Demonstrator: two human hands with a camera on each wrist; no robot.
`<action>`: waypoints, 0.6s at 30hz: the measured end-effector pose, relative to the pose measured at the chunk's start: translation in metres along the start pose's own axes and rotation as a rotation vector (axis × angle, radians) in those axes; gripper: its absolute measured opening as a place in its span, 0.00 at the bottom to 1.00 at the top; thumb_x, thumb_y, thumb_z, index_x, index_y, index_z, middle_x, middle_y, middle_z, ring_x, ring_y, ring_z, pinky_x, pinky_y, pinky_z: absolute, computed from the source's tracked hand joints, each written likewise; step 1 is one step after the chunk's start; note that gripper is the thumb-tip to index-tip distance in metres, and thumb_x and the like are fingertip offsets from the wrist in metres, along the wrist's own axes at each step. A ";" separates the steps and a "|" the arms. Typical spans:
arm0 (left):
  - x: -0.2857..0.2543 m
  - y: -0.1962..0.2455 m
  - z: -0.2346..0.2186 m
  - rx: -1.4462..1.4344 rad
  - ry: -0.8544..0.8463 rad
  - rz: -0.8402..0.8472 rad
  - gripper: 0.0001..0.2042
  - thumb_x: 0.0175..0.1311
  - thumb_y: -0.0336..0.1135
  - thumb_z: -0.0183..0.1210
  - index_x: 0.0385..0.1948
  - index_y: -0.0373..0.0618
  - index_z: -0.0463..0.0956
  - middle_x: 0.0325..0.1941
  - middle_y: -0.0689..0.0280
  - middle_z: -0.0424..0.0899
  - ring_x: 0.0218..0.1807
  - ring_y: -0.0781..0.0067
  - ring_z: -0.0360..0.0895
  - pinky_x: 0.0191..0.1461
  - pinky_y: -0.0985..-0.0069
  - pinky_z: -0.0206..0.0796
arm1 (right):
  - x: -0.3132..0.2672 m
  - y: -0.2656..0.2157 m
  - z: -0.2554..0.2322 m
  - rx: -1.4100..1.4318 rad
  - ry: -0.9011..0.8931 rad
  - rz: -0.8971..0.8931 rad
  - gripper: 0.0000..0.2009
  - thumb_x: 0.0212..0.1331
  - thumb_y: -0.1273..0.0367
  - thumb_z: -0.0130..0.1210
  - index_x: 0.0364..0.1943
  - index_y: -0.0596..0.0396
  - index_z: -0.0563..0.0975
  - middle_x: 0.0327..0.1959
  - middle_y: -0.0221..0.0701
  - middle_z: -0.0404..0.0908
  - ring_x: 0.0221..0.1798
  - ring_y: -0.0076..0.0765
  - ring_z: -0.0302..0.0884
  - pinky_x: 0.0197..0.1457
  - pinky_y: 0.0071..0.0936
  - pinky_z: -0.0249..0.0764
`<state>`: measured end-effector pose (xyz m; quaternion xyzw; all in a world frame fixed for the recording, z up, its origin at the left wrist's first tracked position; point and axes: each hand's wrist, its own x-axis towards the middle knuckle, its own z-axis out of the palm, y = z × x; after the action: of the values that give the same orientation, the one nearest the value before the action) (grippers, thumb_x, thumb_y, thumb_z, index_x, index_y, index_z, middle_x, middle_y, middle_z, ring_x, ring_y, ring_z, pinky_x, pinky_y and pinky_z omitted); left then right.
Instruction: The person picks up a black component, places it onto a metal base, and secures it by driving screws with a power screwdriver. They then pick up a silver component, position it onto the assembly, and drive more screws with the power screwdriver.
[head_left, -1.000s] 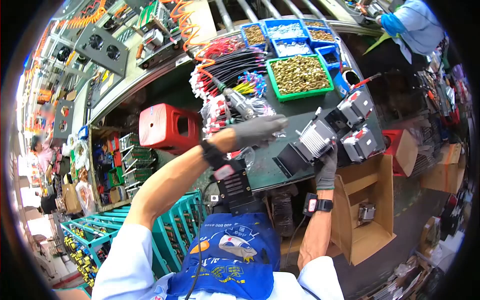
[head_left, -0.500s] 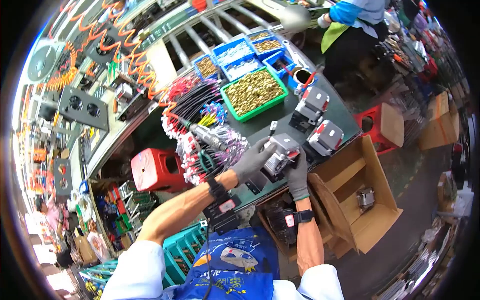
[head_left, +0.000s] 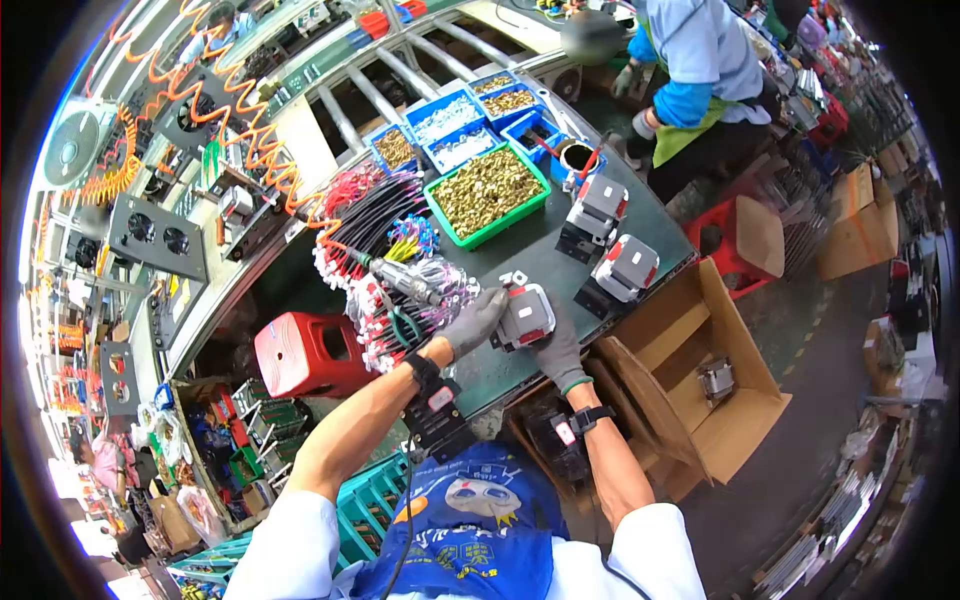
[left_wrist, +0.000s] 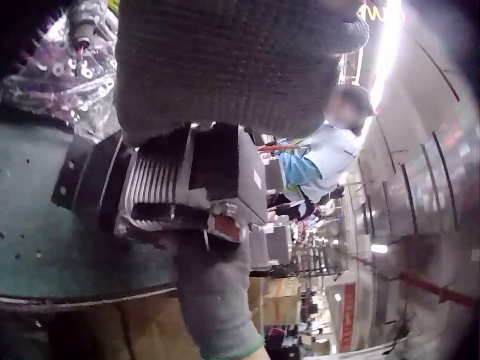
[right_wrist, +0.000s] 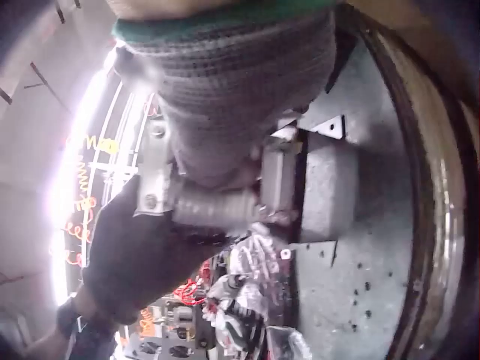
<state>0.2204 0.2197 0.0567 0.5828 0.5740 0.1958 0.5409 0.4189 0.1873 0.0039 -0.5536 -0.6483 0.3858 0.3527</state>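
Both gloved hands hold one grey finned metal unit with red parts point(head_left: 524, 314) at the near edge of the green bench point(head_left: 540, 255). My left hand point(head_left: 472, 321) grips its left side; in the left wrist view the left hand point(left_wrist: 225, 67) lies over the unit point(left_wrist: 187, 187). My right hand point(head_left: 556, 350) holds it from below and to the right; the right wrist view shows the right hand point(right_wrist: 240, 112) wrapped on the unit point(right_wrist: 225, 206). Two like units point(head_left: 624, 268) point(head_left: 596, 210) stand further back on the bench.
A green tray of brass parts point(head_left: 487, 193) and blue bins point(head_left: 450, 118) sit at the back. Wire bundles point(head_left: 385, 250) and a power screwdriver point(head_left: 400, 278) lie left. An open cardboard box point(head_left: 715, 385) stands right of me, a red stool point(head_left: 310, 352) left. Another worker point(head_left: 695, 60) stands beyond.
The unit has been turned and drawn closer to the bench's near edge, its red-marked face now up. Both hands kept hold of it. The head view shifted slightly.
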 end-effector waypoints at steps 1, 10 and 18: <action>0.000 -0.001 -0.003 0.029 0.000 0.016 0.28 0.76 0.55 0.39 0.62 0.39 0.68 0.54 0.56 0.77 0.58 0.64 0.71 0.66 0.68 0.60 | -0.007 -0.007 0.000 0.023 0.113 -0.004 0.40 0.45 0.73 0.65 0.68 0.55 0.62 0.62 0.44 0.72 0.64 0.49 0.71 0.68 0.35 0.67; -0.113 0.006 -0.107 -0.426 0.187 -0.038 0.19 0.73 0.48 0.52 0.49 0.39 0.78 0.39 0.73 0.78 0.42 0.83 0.70 0.46 0.82 0.64 | -0.122 0.012 0.013 0.657 -0.189 0.729 0.21 0.58 0.66 0.58 0.55 0.58 0.71 0.43 0.34 0.79 0.46 0.37 0.80 0.47 0.32 0.78; -0.226 -0.151 -0.098 -0.481 0.322 -0.392 0.15 0.71 0.47 0.50 0.45 0.48 0.77 0.38 0.71 0.78 0.38 0.80 0.73 0.38 0.78 0.67 | -0.144 -0.113 0.064 0.714 -0.496 1.025 0.20 0.67 0.59 0.51 0.60 0.51 0.71 0.56 0.34 0.76 0.55 0.40 0.78 0.50 0.37 0.77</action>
<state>0.0080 0.0234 0.0497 0.2789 0.6903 0.3072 0.5927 0.3315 0.0272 0.0710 -0.5356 -0.1979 0.8111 0.1269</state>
